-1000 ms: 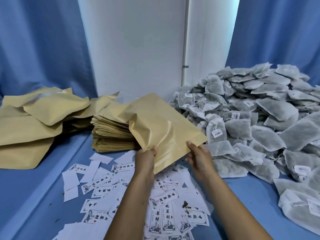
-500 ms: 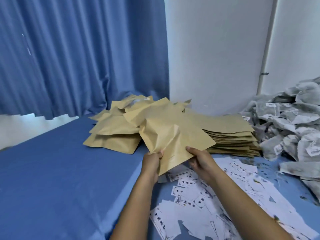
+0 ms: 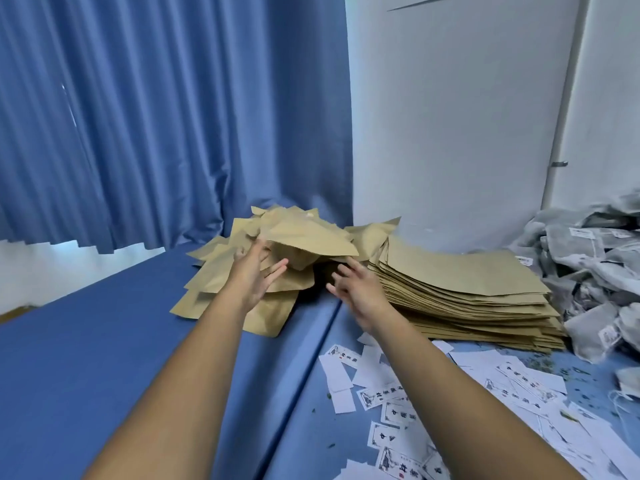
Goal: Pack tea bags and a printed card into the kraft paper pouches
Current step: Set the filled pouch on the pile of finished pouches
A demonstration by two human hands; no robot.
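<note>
Two bare hands are seen, the left hand (image 3: 256,275) and the right hand (image 3: 356,292), each with fingers spread and nothing held. One neat stack of flat kraft paper pouches (image 3: 460,292) is counted, its sheets too many and too thin to be numbered. One loose heap of filled kraft pouches (image 3: 263,271) is counted beside it; roughly ten can be told apart, the rest being overlapped. One pile of tea bags (image 3: 595,271) is seen at the right edge, uncountable. Printed cards (image 3: 391,396) are scattered by the dozen, overlapping too much for counting. One blue curtain (image 3: 156,116) is seen.
</note>
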